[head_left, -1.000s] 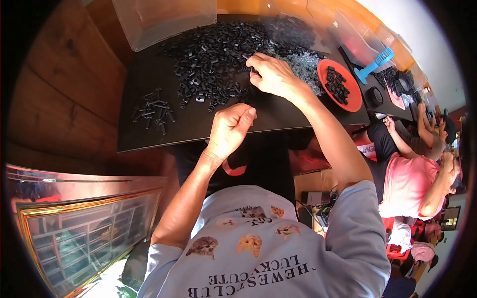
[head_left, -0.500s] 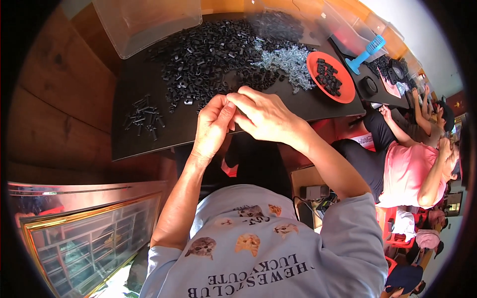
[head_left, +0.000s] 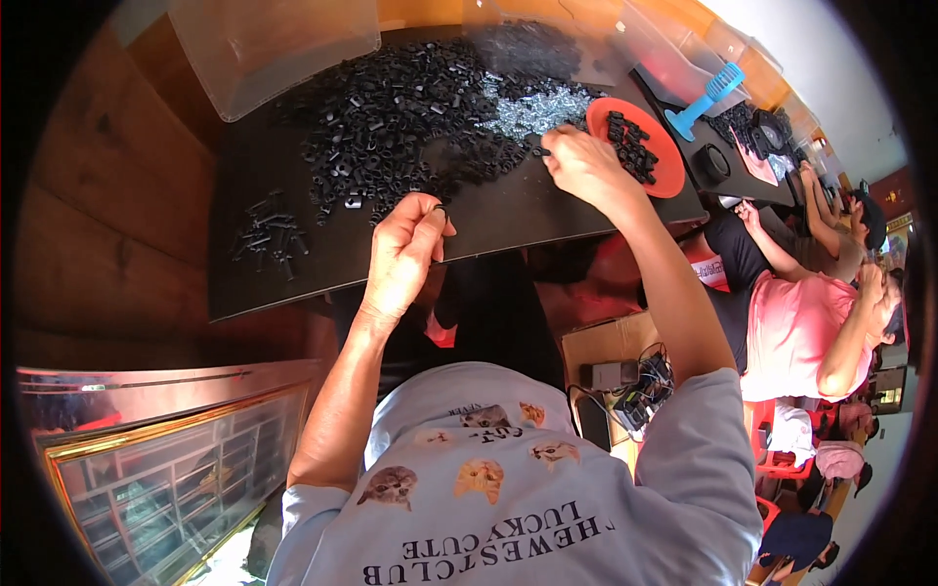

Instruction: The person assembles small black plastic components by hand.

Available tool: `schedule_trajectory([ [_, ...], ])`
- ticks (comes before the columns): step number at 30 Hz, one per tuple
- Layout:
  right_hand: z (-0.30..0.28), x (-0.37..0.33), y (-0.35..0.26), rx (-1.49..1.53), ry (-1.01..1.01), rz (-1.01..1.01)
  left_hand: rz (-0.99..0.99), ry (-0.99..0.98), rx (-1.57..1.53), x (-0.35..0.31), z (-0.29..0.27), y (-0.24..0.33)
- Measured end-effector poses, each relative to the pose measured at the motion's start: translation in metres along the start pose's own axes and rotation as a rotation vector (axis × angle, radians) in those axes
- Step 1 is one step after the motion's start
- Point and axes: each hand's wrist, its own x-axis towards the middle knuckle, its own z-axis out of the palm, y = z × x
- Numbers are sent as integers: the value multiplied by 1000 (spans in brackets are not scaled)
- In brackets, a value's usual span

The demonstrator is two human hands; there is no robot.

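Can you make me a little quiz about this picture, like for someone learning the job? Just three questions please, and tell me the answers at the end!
1. Pick one: what lies on the orange-red plate?
a) yellow blocks
b) small black pieces
c) white spoons

2. True or false: in the picture, the blue fan is farther right than the middle of the plate.

3. Which of the person's own two hands is nearer the plate?

Key:
1. b
2. True
3. The right hand
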Motion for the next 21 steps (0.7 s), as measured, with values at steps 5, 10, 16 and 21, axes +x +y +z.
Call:
schedule_trajectory([
  [5, 2, 13, -9, 138, -24, -103, 11, -7, 59, 0, 0, 0],
  [10, -20, 8, -21, 119, -106, -64, 20, 5, 41, -1, -1, -4],
  [16, 5, 17, -57, 158, -81, -132, 57, -1, 53, 0, 1, -8],
  [21, 6, 34, -59, 204, 117, -201, 40, 15, 96, -1, -1, -5],
])
